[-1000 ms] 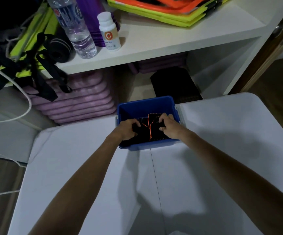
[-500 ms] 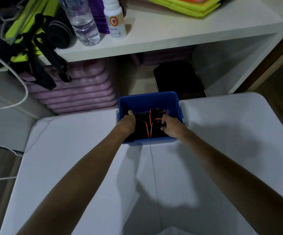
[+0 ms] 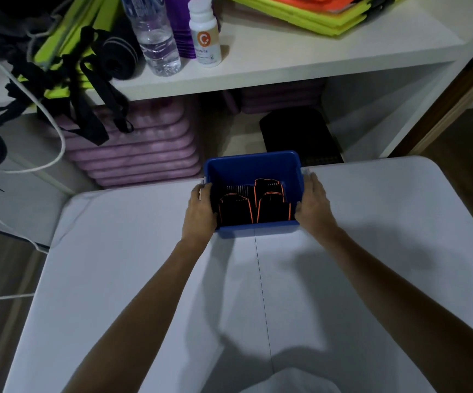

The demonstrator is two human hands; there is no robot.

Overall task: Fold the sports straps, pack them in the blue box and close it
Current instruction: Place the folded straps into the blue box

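The blue box (image 3: 253,165) stands open at the far edge of the white table (image 3: 371,251). Folded black sports straps with orange trim (image 3: 253,207) lie side by side inside it. My left hand (image 3: 199,212) clasps the box's left wall, fingers curled over the rim. Against the outside of the right wall my right hand (image 3: 313,204) lies flat. No lid shows in this view.
Beyond the table a white shelf (image 3: 300,61) carries a water bottle (image 3: 157,38), a white pill bottle (image 3: 205,38), neon-yellow gear with black straps (image 3: 68,66) and folded yellow-orange items (image 3: 328,12). Purple mats (image 3: 138,148) and a black object (image 3: 300,137) sit underneath.
Both hands came out of the box, where they pressed on the straps, and now hold its two side walls. The straps lie uncovered inside.
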